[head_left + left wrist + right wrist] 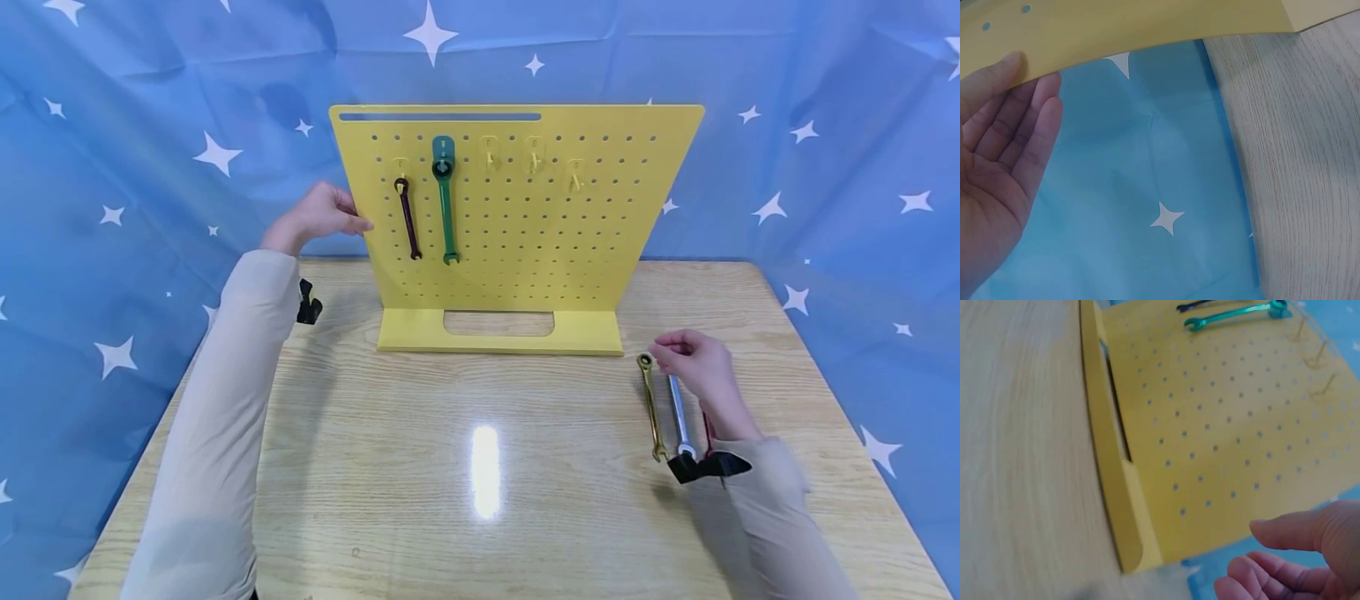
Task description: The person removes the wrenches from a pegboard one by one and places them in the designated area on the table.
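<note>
My left hand (322,212) pinches the left edge of a yellow pegboard (525,267), thumb (1010,69) on the front and fingers behind. A dark purple wrench (408,221) and a green wrench (447,212) hang from hooks on the board's left half. At the right, my right hand (699,367) hovers at the upper end of a silver-blue wrench (679,412), its fingers loosely bent and holding nothing. Beside that wrench lie a gold wrench (652,408) and a red wrench (708,429), the latter partly hidden by the wrist.
Three bare yellow hooks, such as the rightmost hook (576,177), stick out right of the green wrench. The board stands on its folded base (412,329) at the back of the wooden table (420,467). Behind it hangs a blue star-patterned cloth (247,75).
</note>
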The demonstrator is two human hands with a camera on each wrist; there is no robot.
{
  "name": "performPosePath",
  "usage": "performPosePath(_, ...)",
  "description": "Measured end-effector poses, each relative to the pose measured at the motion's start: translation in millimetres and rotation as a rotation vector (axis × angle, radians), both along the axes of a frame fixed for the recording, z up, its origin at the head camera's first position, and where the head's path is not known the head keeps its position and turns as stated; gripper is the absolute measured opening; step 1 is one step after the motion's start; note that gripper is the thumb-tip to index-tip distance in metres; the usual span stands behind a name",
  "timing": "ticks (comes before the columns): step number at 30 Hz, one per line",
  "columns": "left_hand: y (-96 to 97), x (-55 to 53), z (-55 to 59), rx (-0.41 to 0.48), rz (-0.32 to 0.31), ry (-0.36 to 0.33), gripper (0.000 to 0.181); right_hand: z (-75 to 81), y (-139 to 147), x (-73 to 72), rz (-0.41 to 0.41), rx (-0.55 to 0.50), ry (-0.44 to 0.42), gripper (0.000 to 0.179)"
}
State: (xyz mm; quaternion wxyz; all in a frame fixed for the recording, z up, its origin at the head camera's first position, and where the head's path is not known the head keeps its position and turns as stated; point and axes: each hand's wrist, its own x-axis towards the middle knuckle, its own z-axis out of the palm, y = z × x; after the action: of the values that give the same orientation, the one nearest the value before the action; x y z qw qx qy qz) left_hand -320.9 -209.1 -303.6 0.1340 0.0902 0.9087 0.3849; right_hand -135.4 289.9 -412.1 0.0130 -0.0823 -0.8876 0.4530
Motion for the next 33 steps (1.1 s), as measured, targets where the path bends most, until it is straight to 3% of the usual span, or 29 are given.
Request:
performPosePath(7,-0.9,-2.0,-0.4,0.0,-0.009,-0.004,0.031,11.1,-26,-14.1,0.027,-0.039,-0.012,0.035)
performPosePath(33,-0.3,0.1,0.9,0.006,0.006,-0.01,0.031,30.3,-102,-56.0,0.153,-0.196,0.136,0.027)
